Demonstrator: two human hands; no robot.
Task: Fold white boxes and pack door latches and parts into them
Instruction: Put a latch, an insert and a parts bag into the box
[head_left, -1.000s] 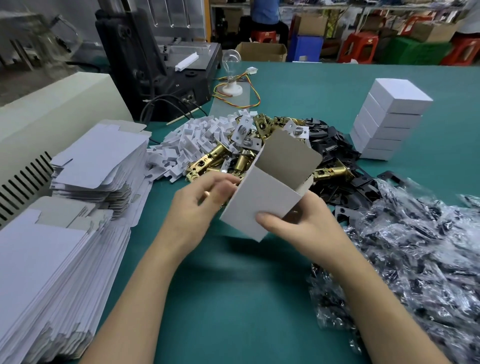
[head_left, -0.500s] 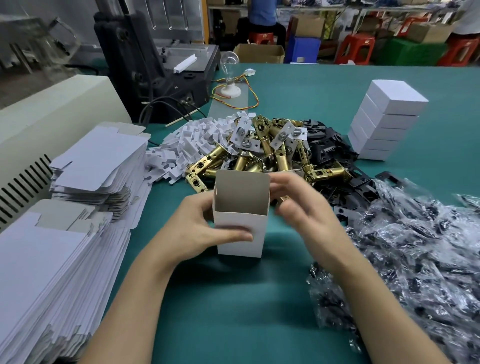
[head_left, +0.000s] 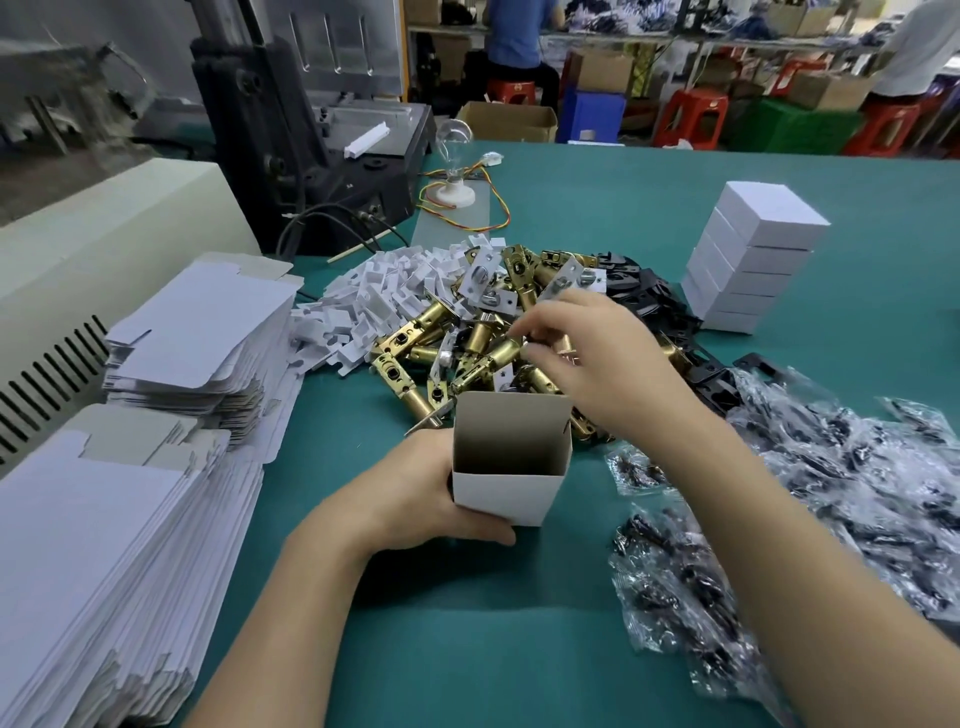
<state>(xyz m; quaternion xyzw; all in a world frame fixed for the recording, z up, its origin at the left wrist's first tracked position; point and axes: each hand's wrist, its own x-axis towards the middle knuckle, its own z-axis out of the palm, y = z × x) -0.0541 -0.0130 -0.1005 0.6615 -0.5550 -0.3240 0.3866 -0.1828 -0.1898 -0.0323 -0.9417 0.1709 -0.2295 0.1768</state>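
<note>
Left hand (head_left: 415, 499): grip wrapped round the open white box (head_left: 506, 491). The thumb lies across the lower front face and the other fingers are hidden behind the left wall. The box stands upright on the table (head_left: 493, 649), mid-width and toward the near edge, mouth up, rear flap raised, grey inside.

Right hand (head_left: 602, 364): just past the box, over the latch pile (head_left: 415, 338). The fingers are curled down, with thumb and forefinger tips at a brass barrel (head_left: 501, 353). Can't tell if the grip has closed on it or only touches it.

The latch pile sits mid-table, right up against the box's far side.
- White plastic parts (head_left: 374, 296) are heaped against the pile on the side toward the left edge.
- Black plates (head_left: 649, 291) lie against the pile on the side toward the right edge.
- A stack of closed boxes (head_left: 753, 254) stands past the plates, nearer the right edge and well apart from both hands.
- Clear screw bags (head_left: 857, 493) are spread along the right edge down to the near right corner. The closest ones lie under the right forearm.

Flat box blanks run along the left edge in two stacks, the far stack (head_left: 197, 327) and the near stack (head_left: 78, 545). A dark machine (head_left: 311, 156) sits at the far left corner, with a bulb (head_left: 454, 140) on a white base just beside it.
</note>
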